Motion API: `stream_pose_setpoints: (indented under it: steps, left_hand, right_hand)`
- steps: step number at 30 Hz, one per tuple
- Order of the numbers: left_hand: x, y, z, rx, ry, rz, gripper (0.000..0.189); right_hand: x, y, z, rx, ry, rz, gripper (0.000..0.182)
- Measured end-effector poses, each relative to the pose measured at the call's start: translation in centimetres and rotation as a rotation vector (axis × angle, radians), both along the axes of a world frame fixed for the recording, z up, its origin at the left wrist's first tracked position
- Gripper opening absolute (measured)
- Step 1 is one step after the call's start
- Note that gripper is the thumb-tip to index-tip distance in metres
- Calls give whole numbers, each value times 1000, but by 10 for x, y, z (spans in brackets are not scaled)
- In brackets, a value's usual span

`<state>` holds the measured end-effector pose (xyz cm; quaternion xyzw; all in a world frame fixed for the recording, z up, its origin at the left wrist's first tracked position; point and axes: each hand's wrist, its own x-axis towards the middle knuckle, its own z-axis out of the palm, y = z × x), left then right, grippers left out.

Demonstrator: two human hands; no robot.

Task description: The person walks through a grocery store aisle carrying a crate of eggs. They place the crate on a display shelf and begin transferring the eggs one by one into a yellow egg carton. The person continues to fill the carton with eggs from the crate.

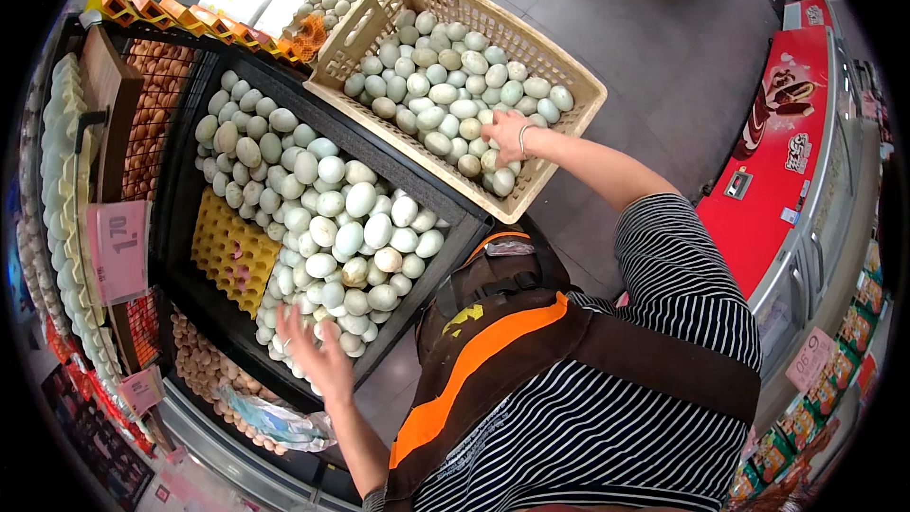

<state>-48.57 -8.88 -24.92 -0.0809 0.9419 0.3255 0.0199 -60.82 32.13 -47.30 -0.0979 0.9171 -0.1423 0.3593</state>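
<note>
Many pale green and white eggs (306, 167) fill a black display bin (380, 135) in front of me. My left hand (316, 352) hovers over the near eggs at the bin's lower edge, its fingers spread and holding nothing. Beyond the bin's upper right side stands a beige plastic crate (596, 94) with latticed walls, holding more pale eggs (442, 94). My right hand (508, 136) reaches into the crate's right part, fingers bent down onto the eggs; whether it grips one is hidden. A yellow egg tray (234, 249) lies on the left side of the bin.
Brown eggs (160, 107) lie behind black wire mesh at left, and others (206, 363) below beside a plastic bag (274, 419). A wooden board (106, 114) and pink price card (119, 249) border the bin. A red freezer (775, 156) stands at right.
</note>
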Motion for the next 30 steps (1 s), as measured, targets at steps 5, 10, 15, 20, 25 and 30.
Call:
stream_pose_setpoints:
  steps: [5,10,15,20,25,30]
  left_hand:
    - [-57,129,-20,-10,-62,-511,39]
    - [-108,218,-79,-55,-19,-813,34]
    - [-144,252,-170,-626,-259,-968,34]
    - [-147,269,-208,-780,-541,-1005,37]
    - [-139,287,-216,-962,-576,-818,42]
    - [-132,284,-239,-1021,-551,-714,42]
  right_hand:
    - [9,-18,15,134,-67,-6,60]
    - [21,-38,-10,267,47,-30,60]
    - [21,-38,-22,266,45,-91,64]
    - [16,-29,-9,211,3,-72,67]
    - [11,-20,-6,136,-49,-15,68]
    - [12,-20,-10,149,-61,41,63]
